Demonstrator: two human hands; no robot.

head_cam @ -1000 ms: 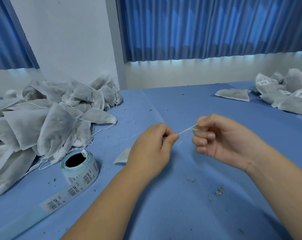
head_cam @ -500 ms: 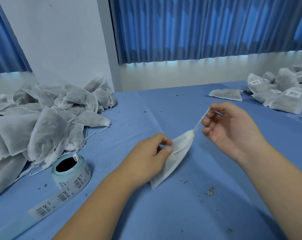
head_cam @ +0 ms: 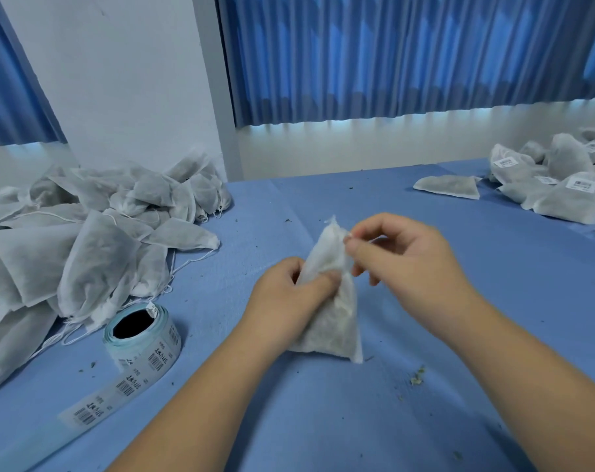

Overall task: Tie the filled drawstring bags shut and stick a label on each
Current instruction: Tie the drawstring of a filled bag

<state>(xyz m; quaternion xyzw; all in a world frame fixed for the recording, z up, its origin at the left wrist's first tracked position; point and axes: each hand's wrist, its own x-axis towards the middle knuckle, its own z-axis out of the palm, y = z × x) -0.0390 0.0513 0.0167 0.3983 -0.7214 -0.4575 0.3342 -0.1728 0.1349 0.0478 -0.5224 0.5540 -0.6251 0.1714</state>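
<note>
Bag (head_cam: 333, 321) near label roll (head_cam: 146, 340) and heap (head_cam: 84, 253)

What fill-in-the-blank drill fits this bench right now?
1. The left hand grips the bag mid-body while the right hand pinches its ___.
2. The roll lies to the bag's ___.
3. The labelled bags lie at the far ___.
4. The cloth is ___.

Missing words: top; left; right; blue.
</note>
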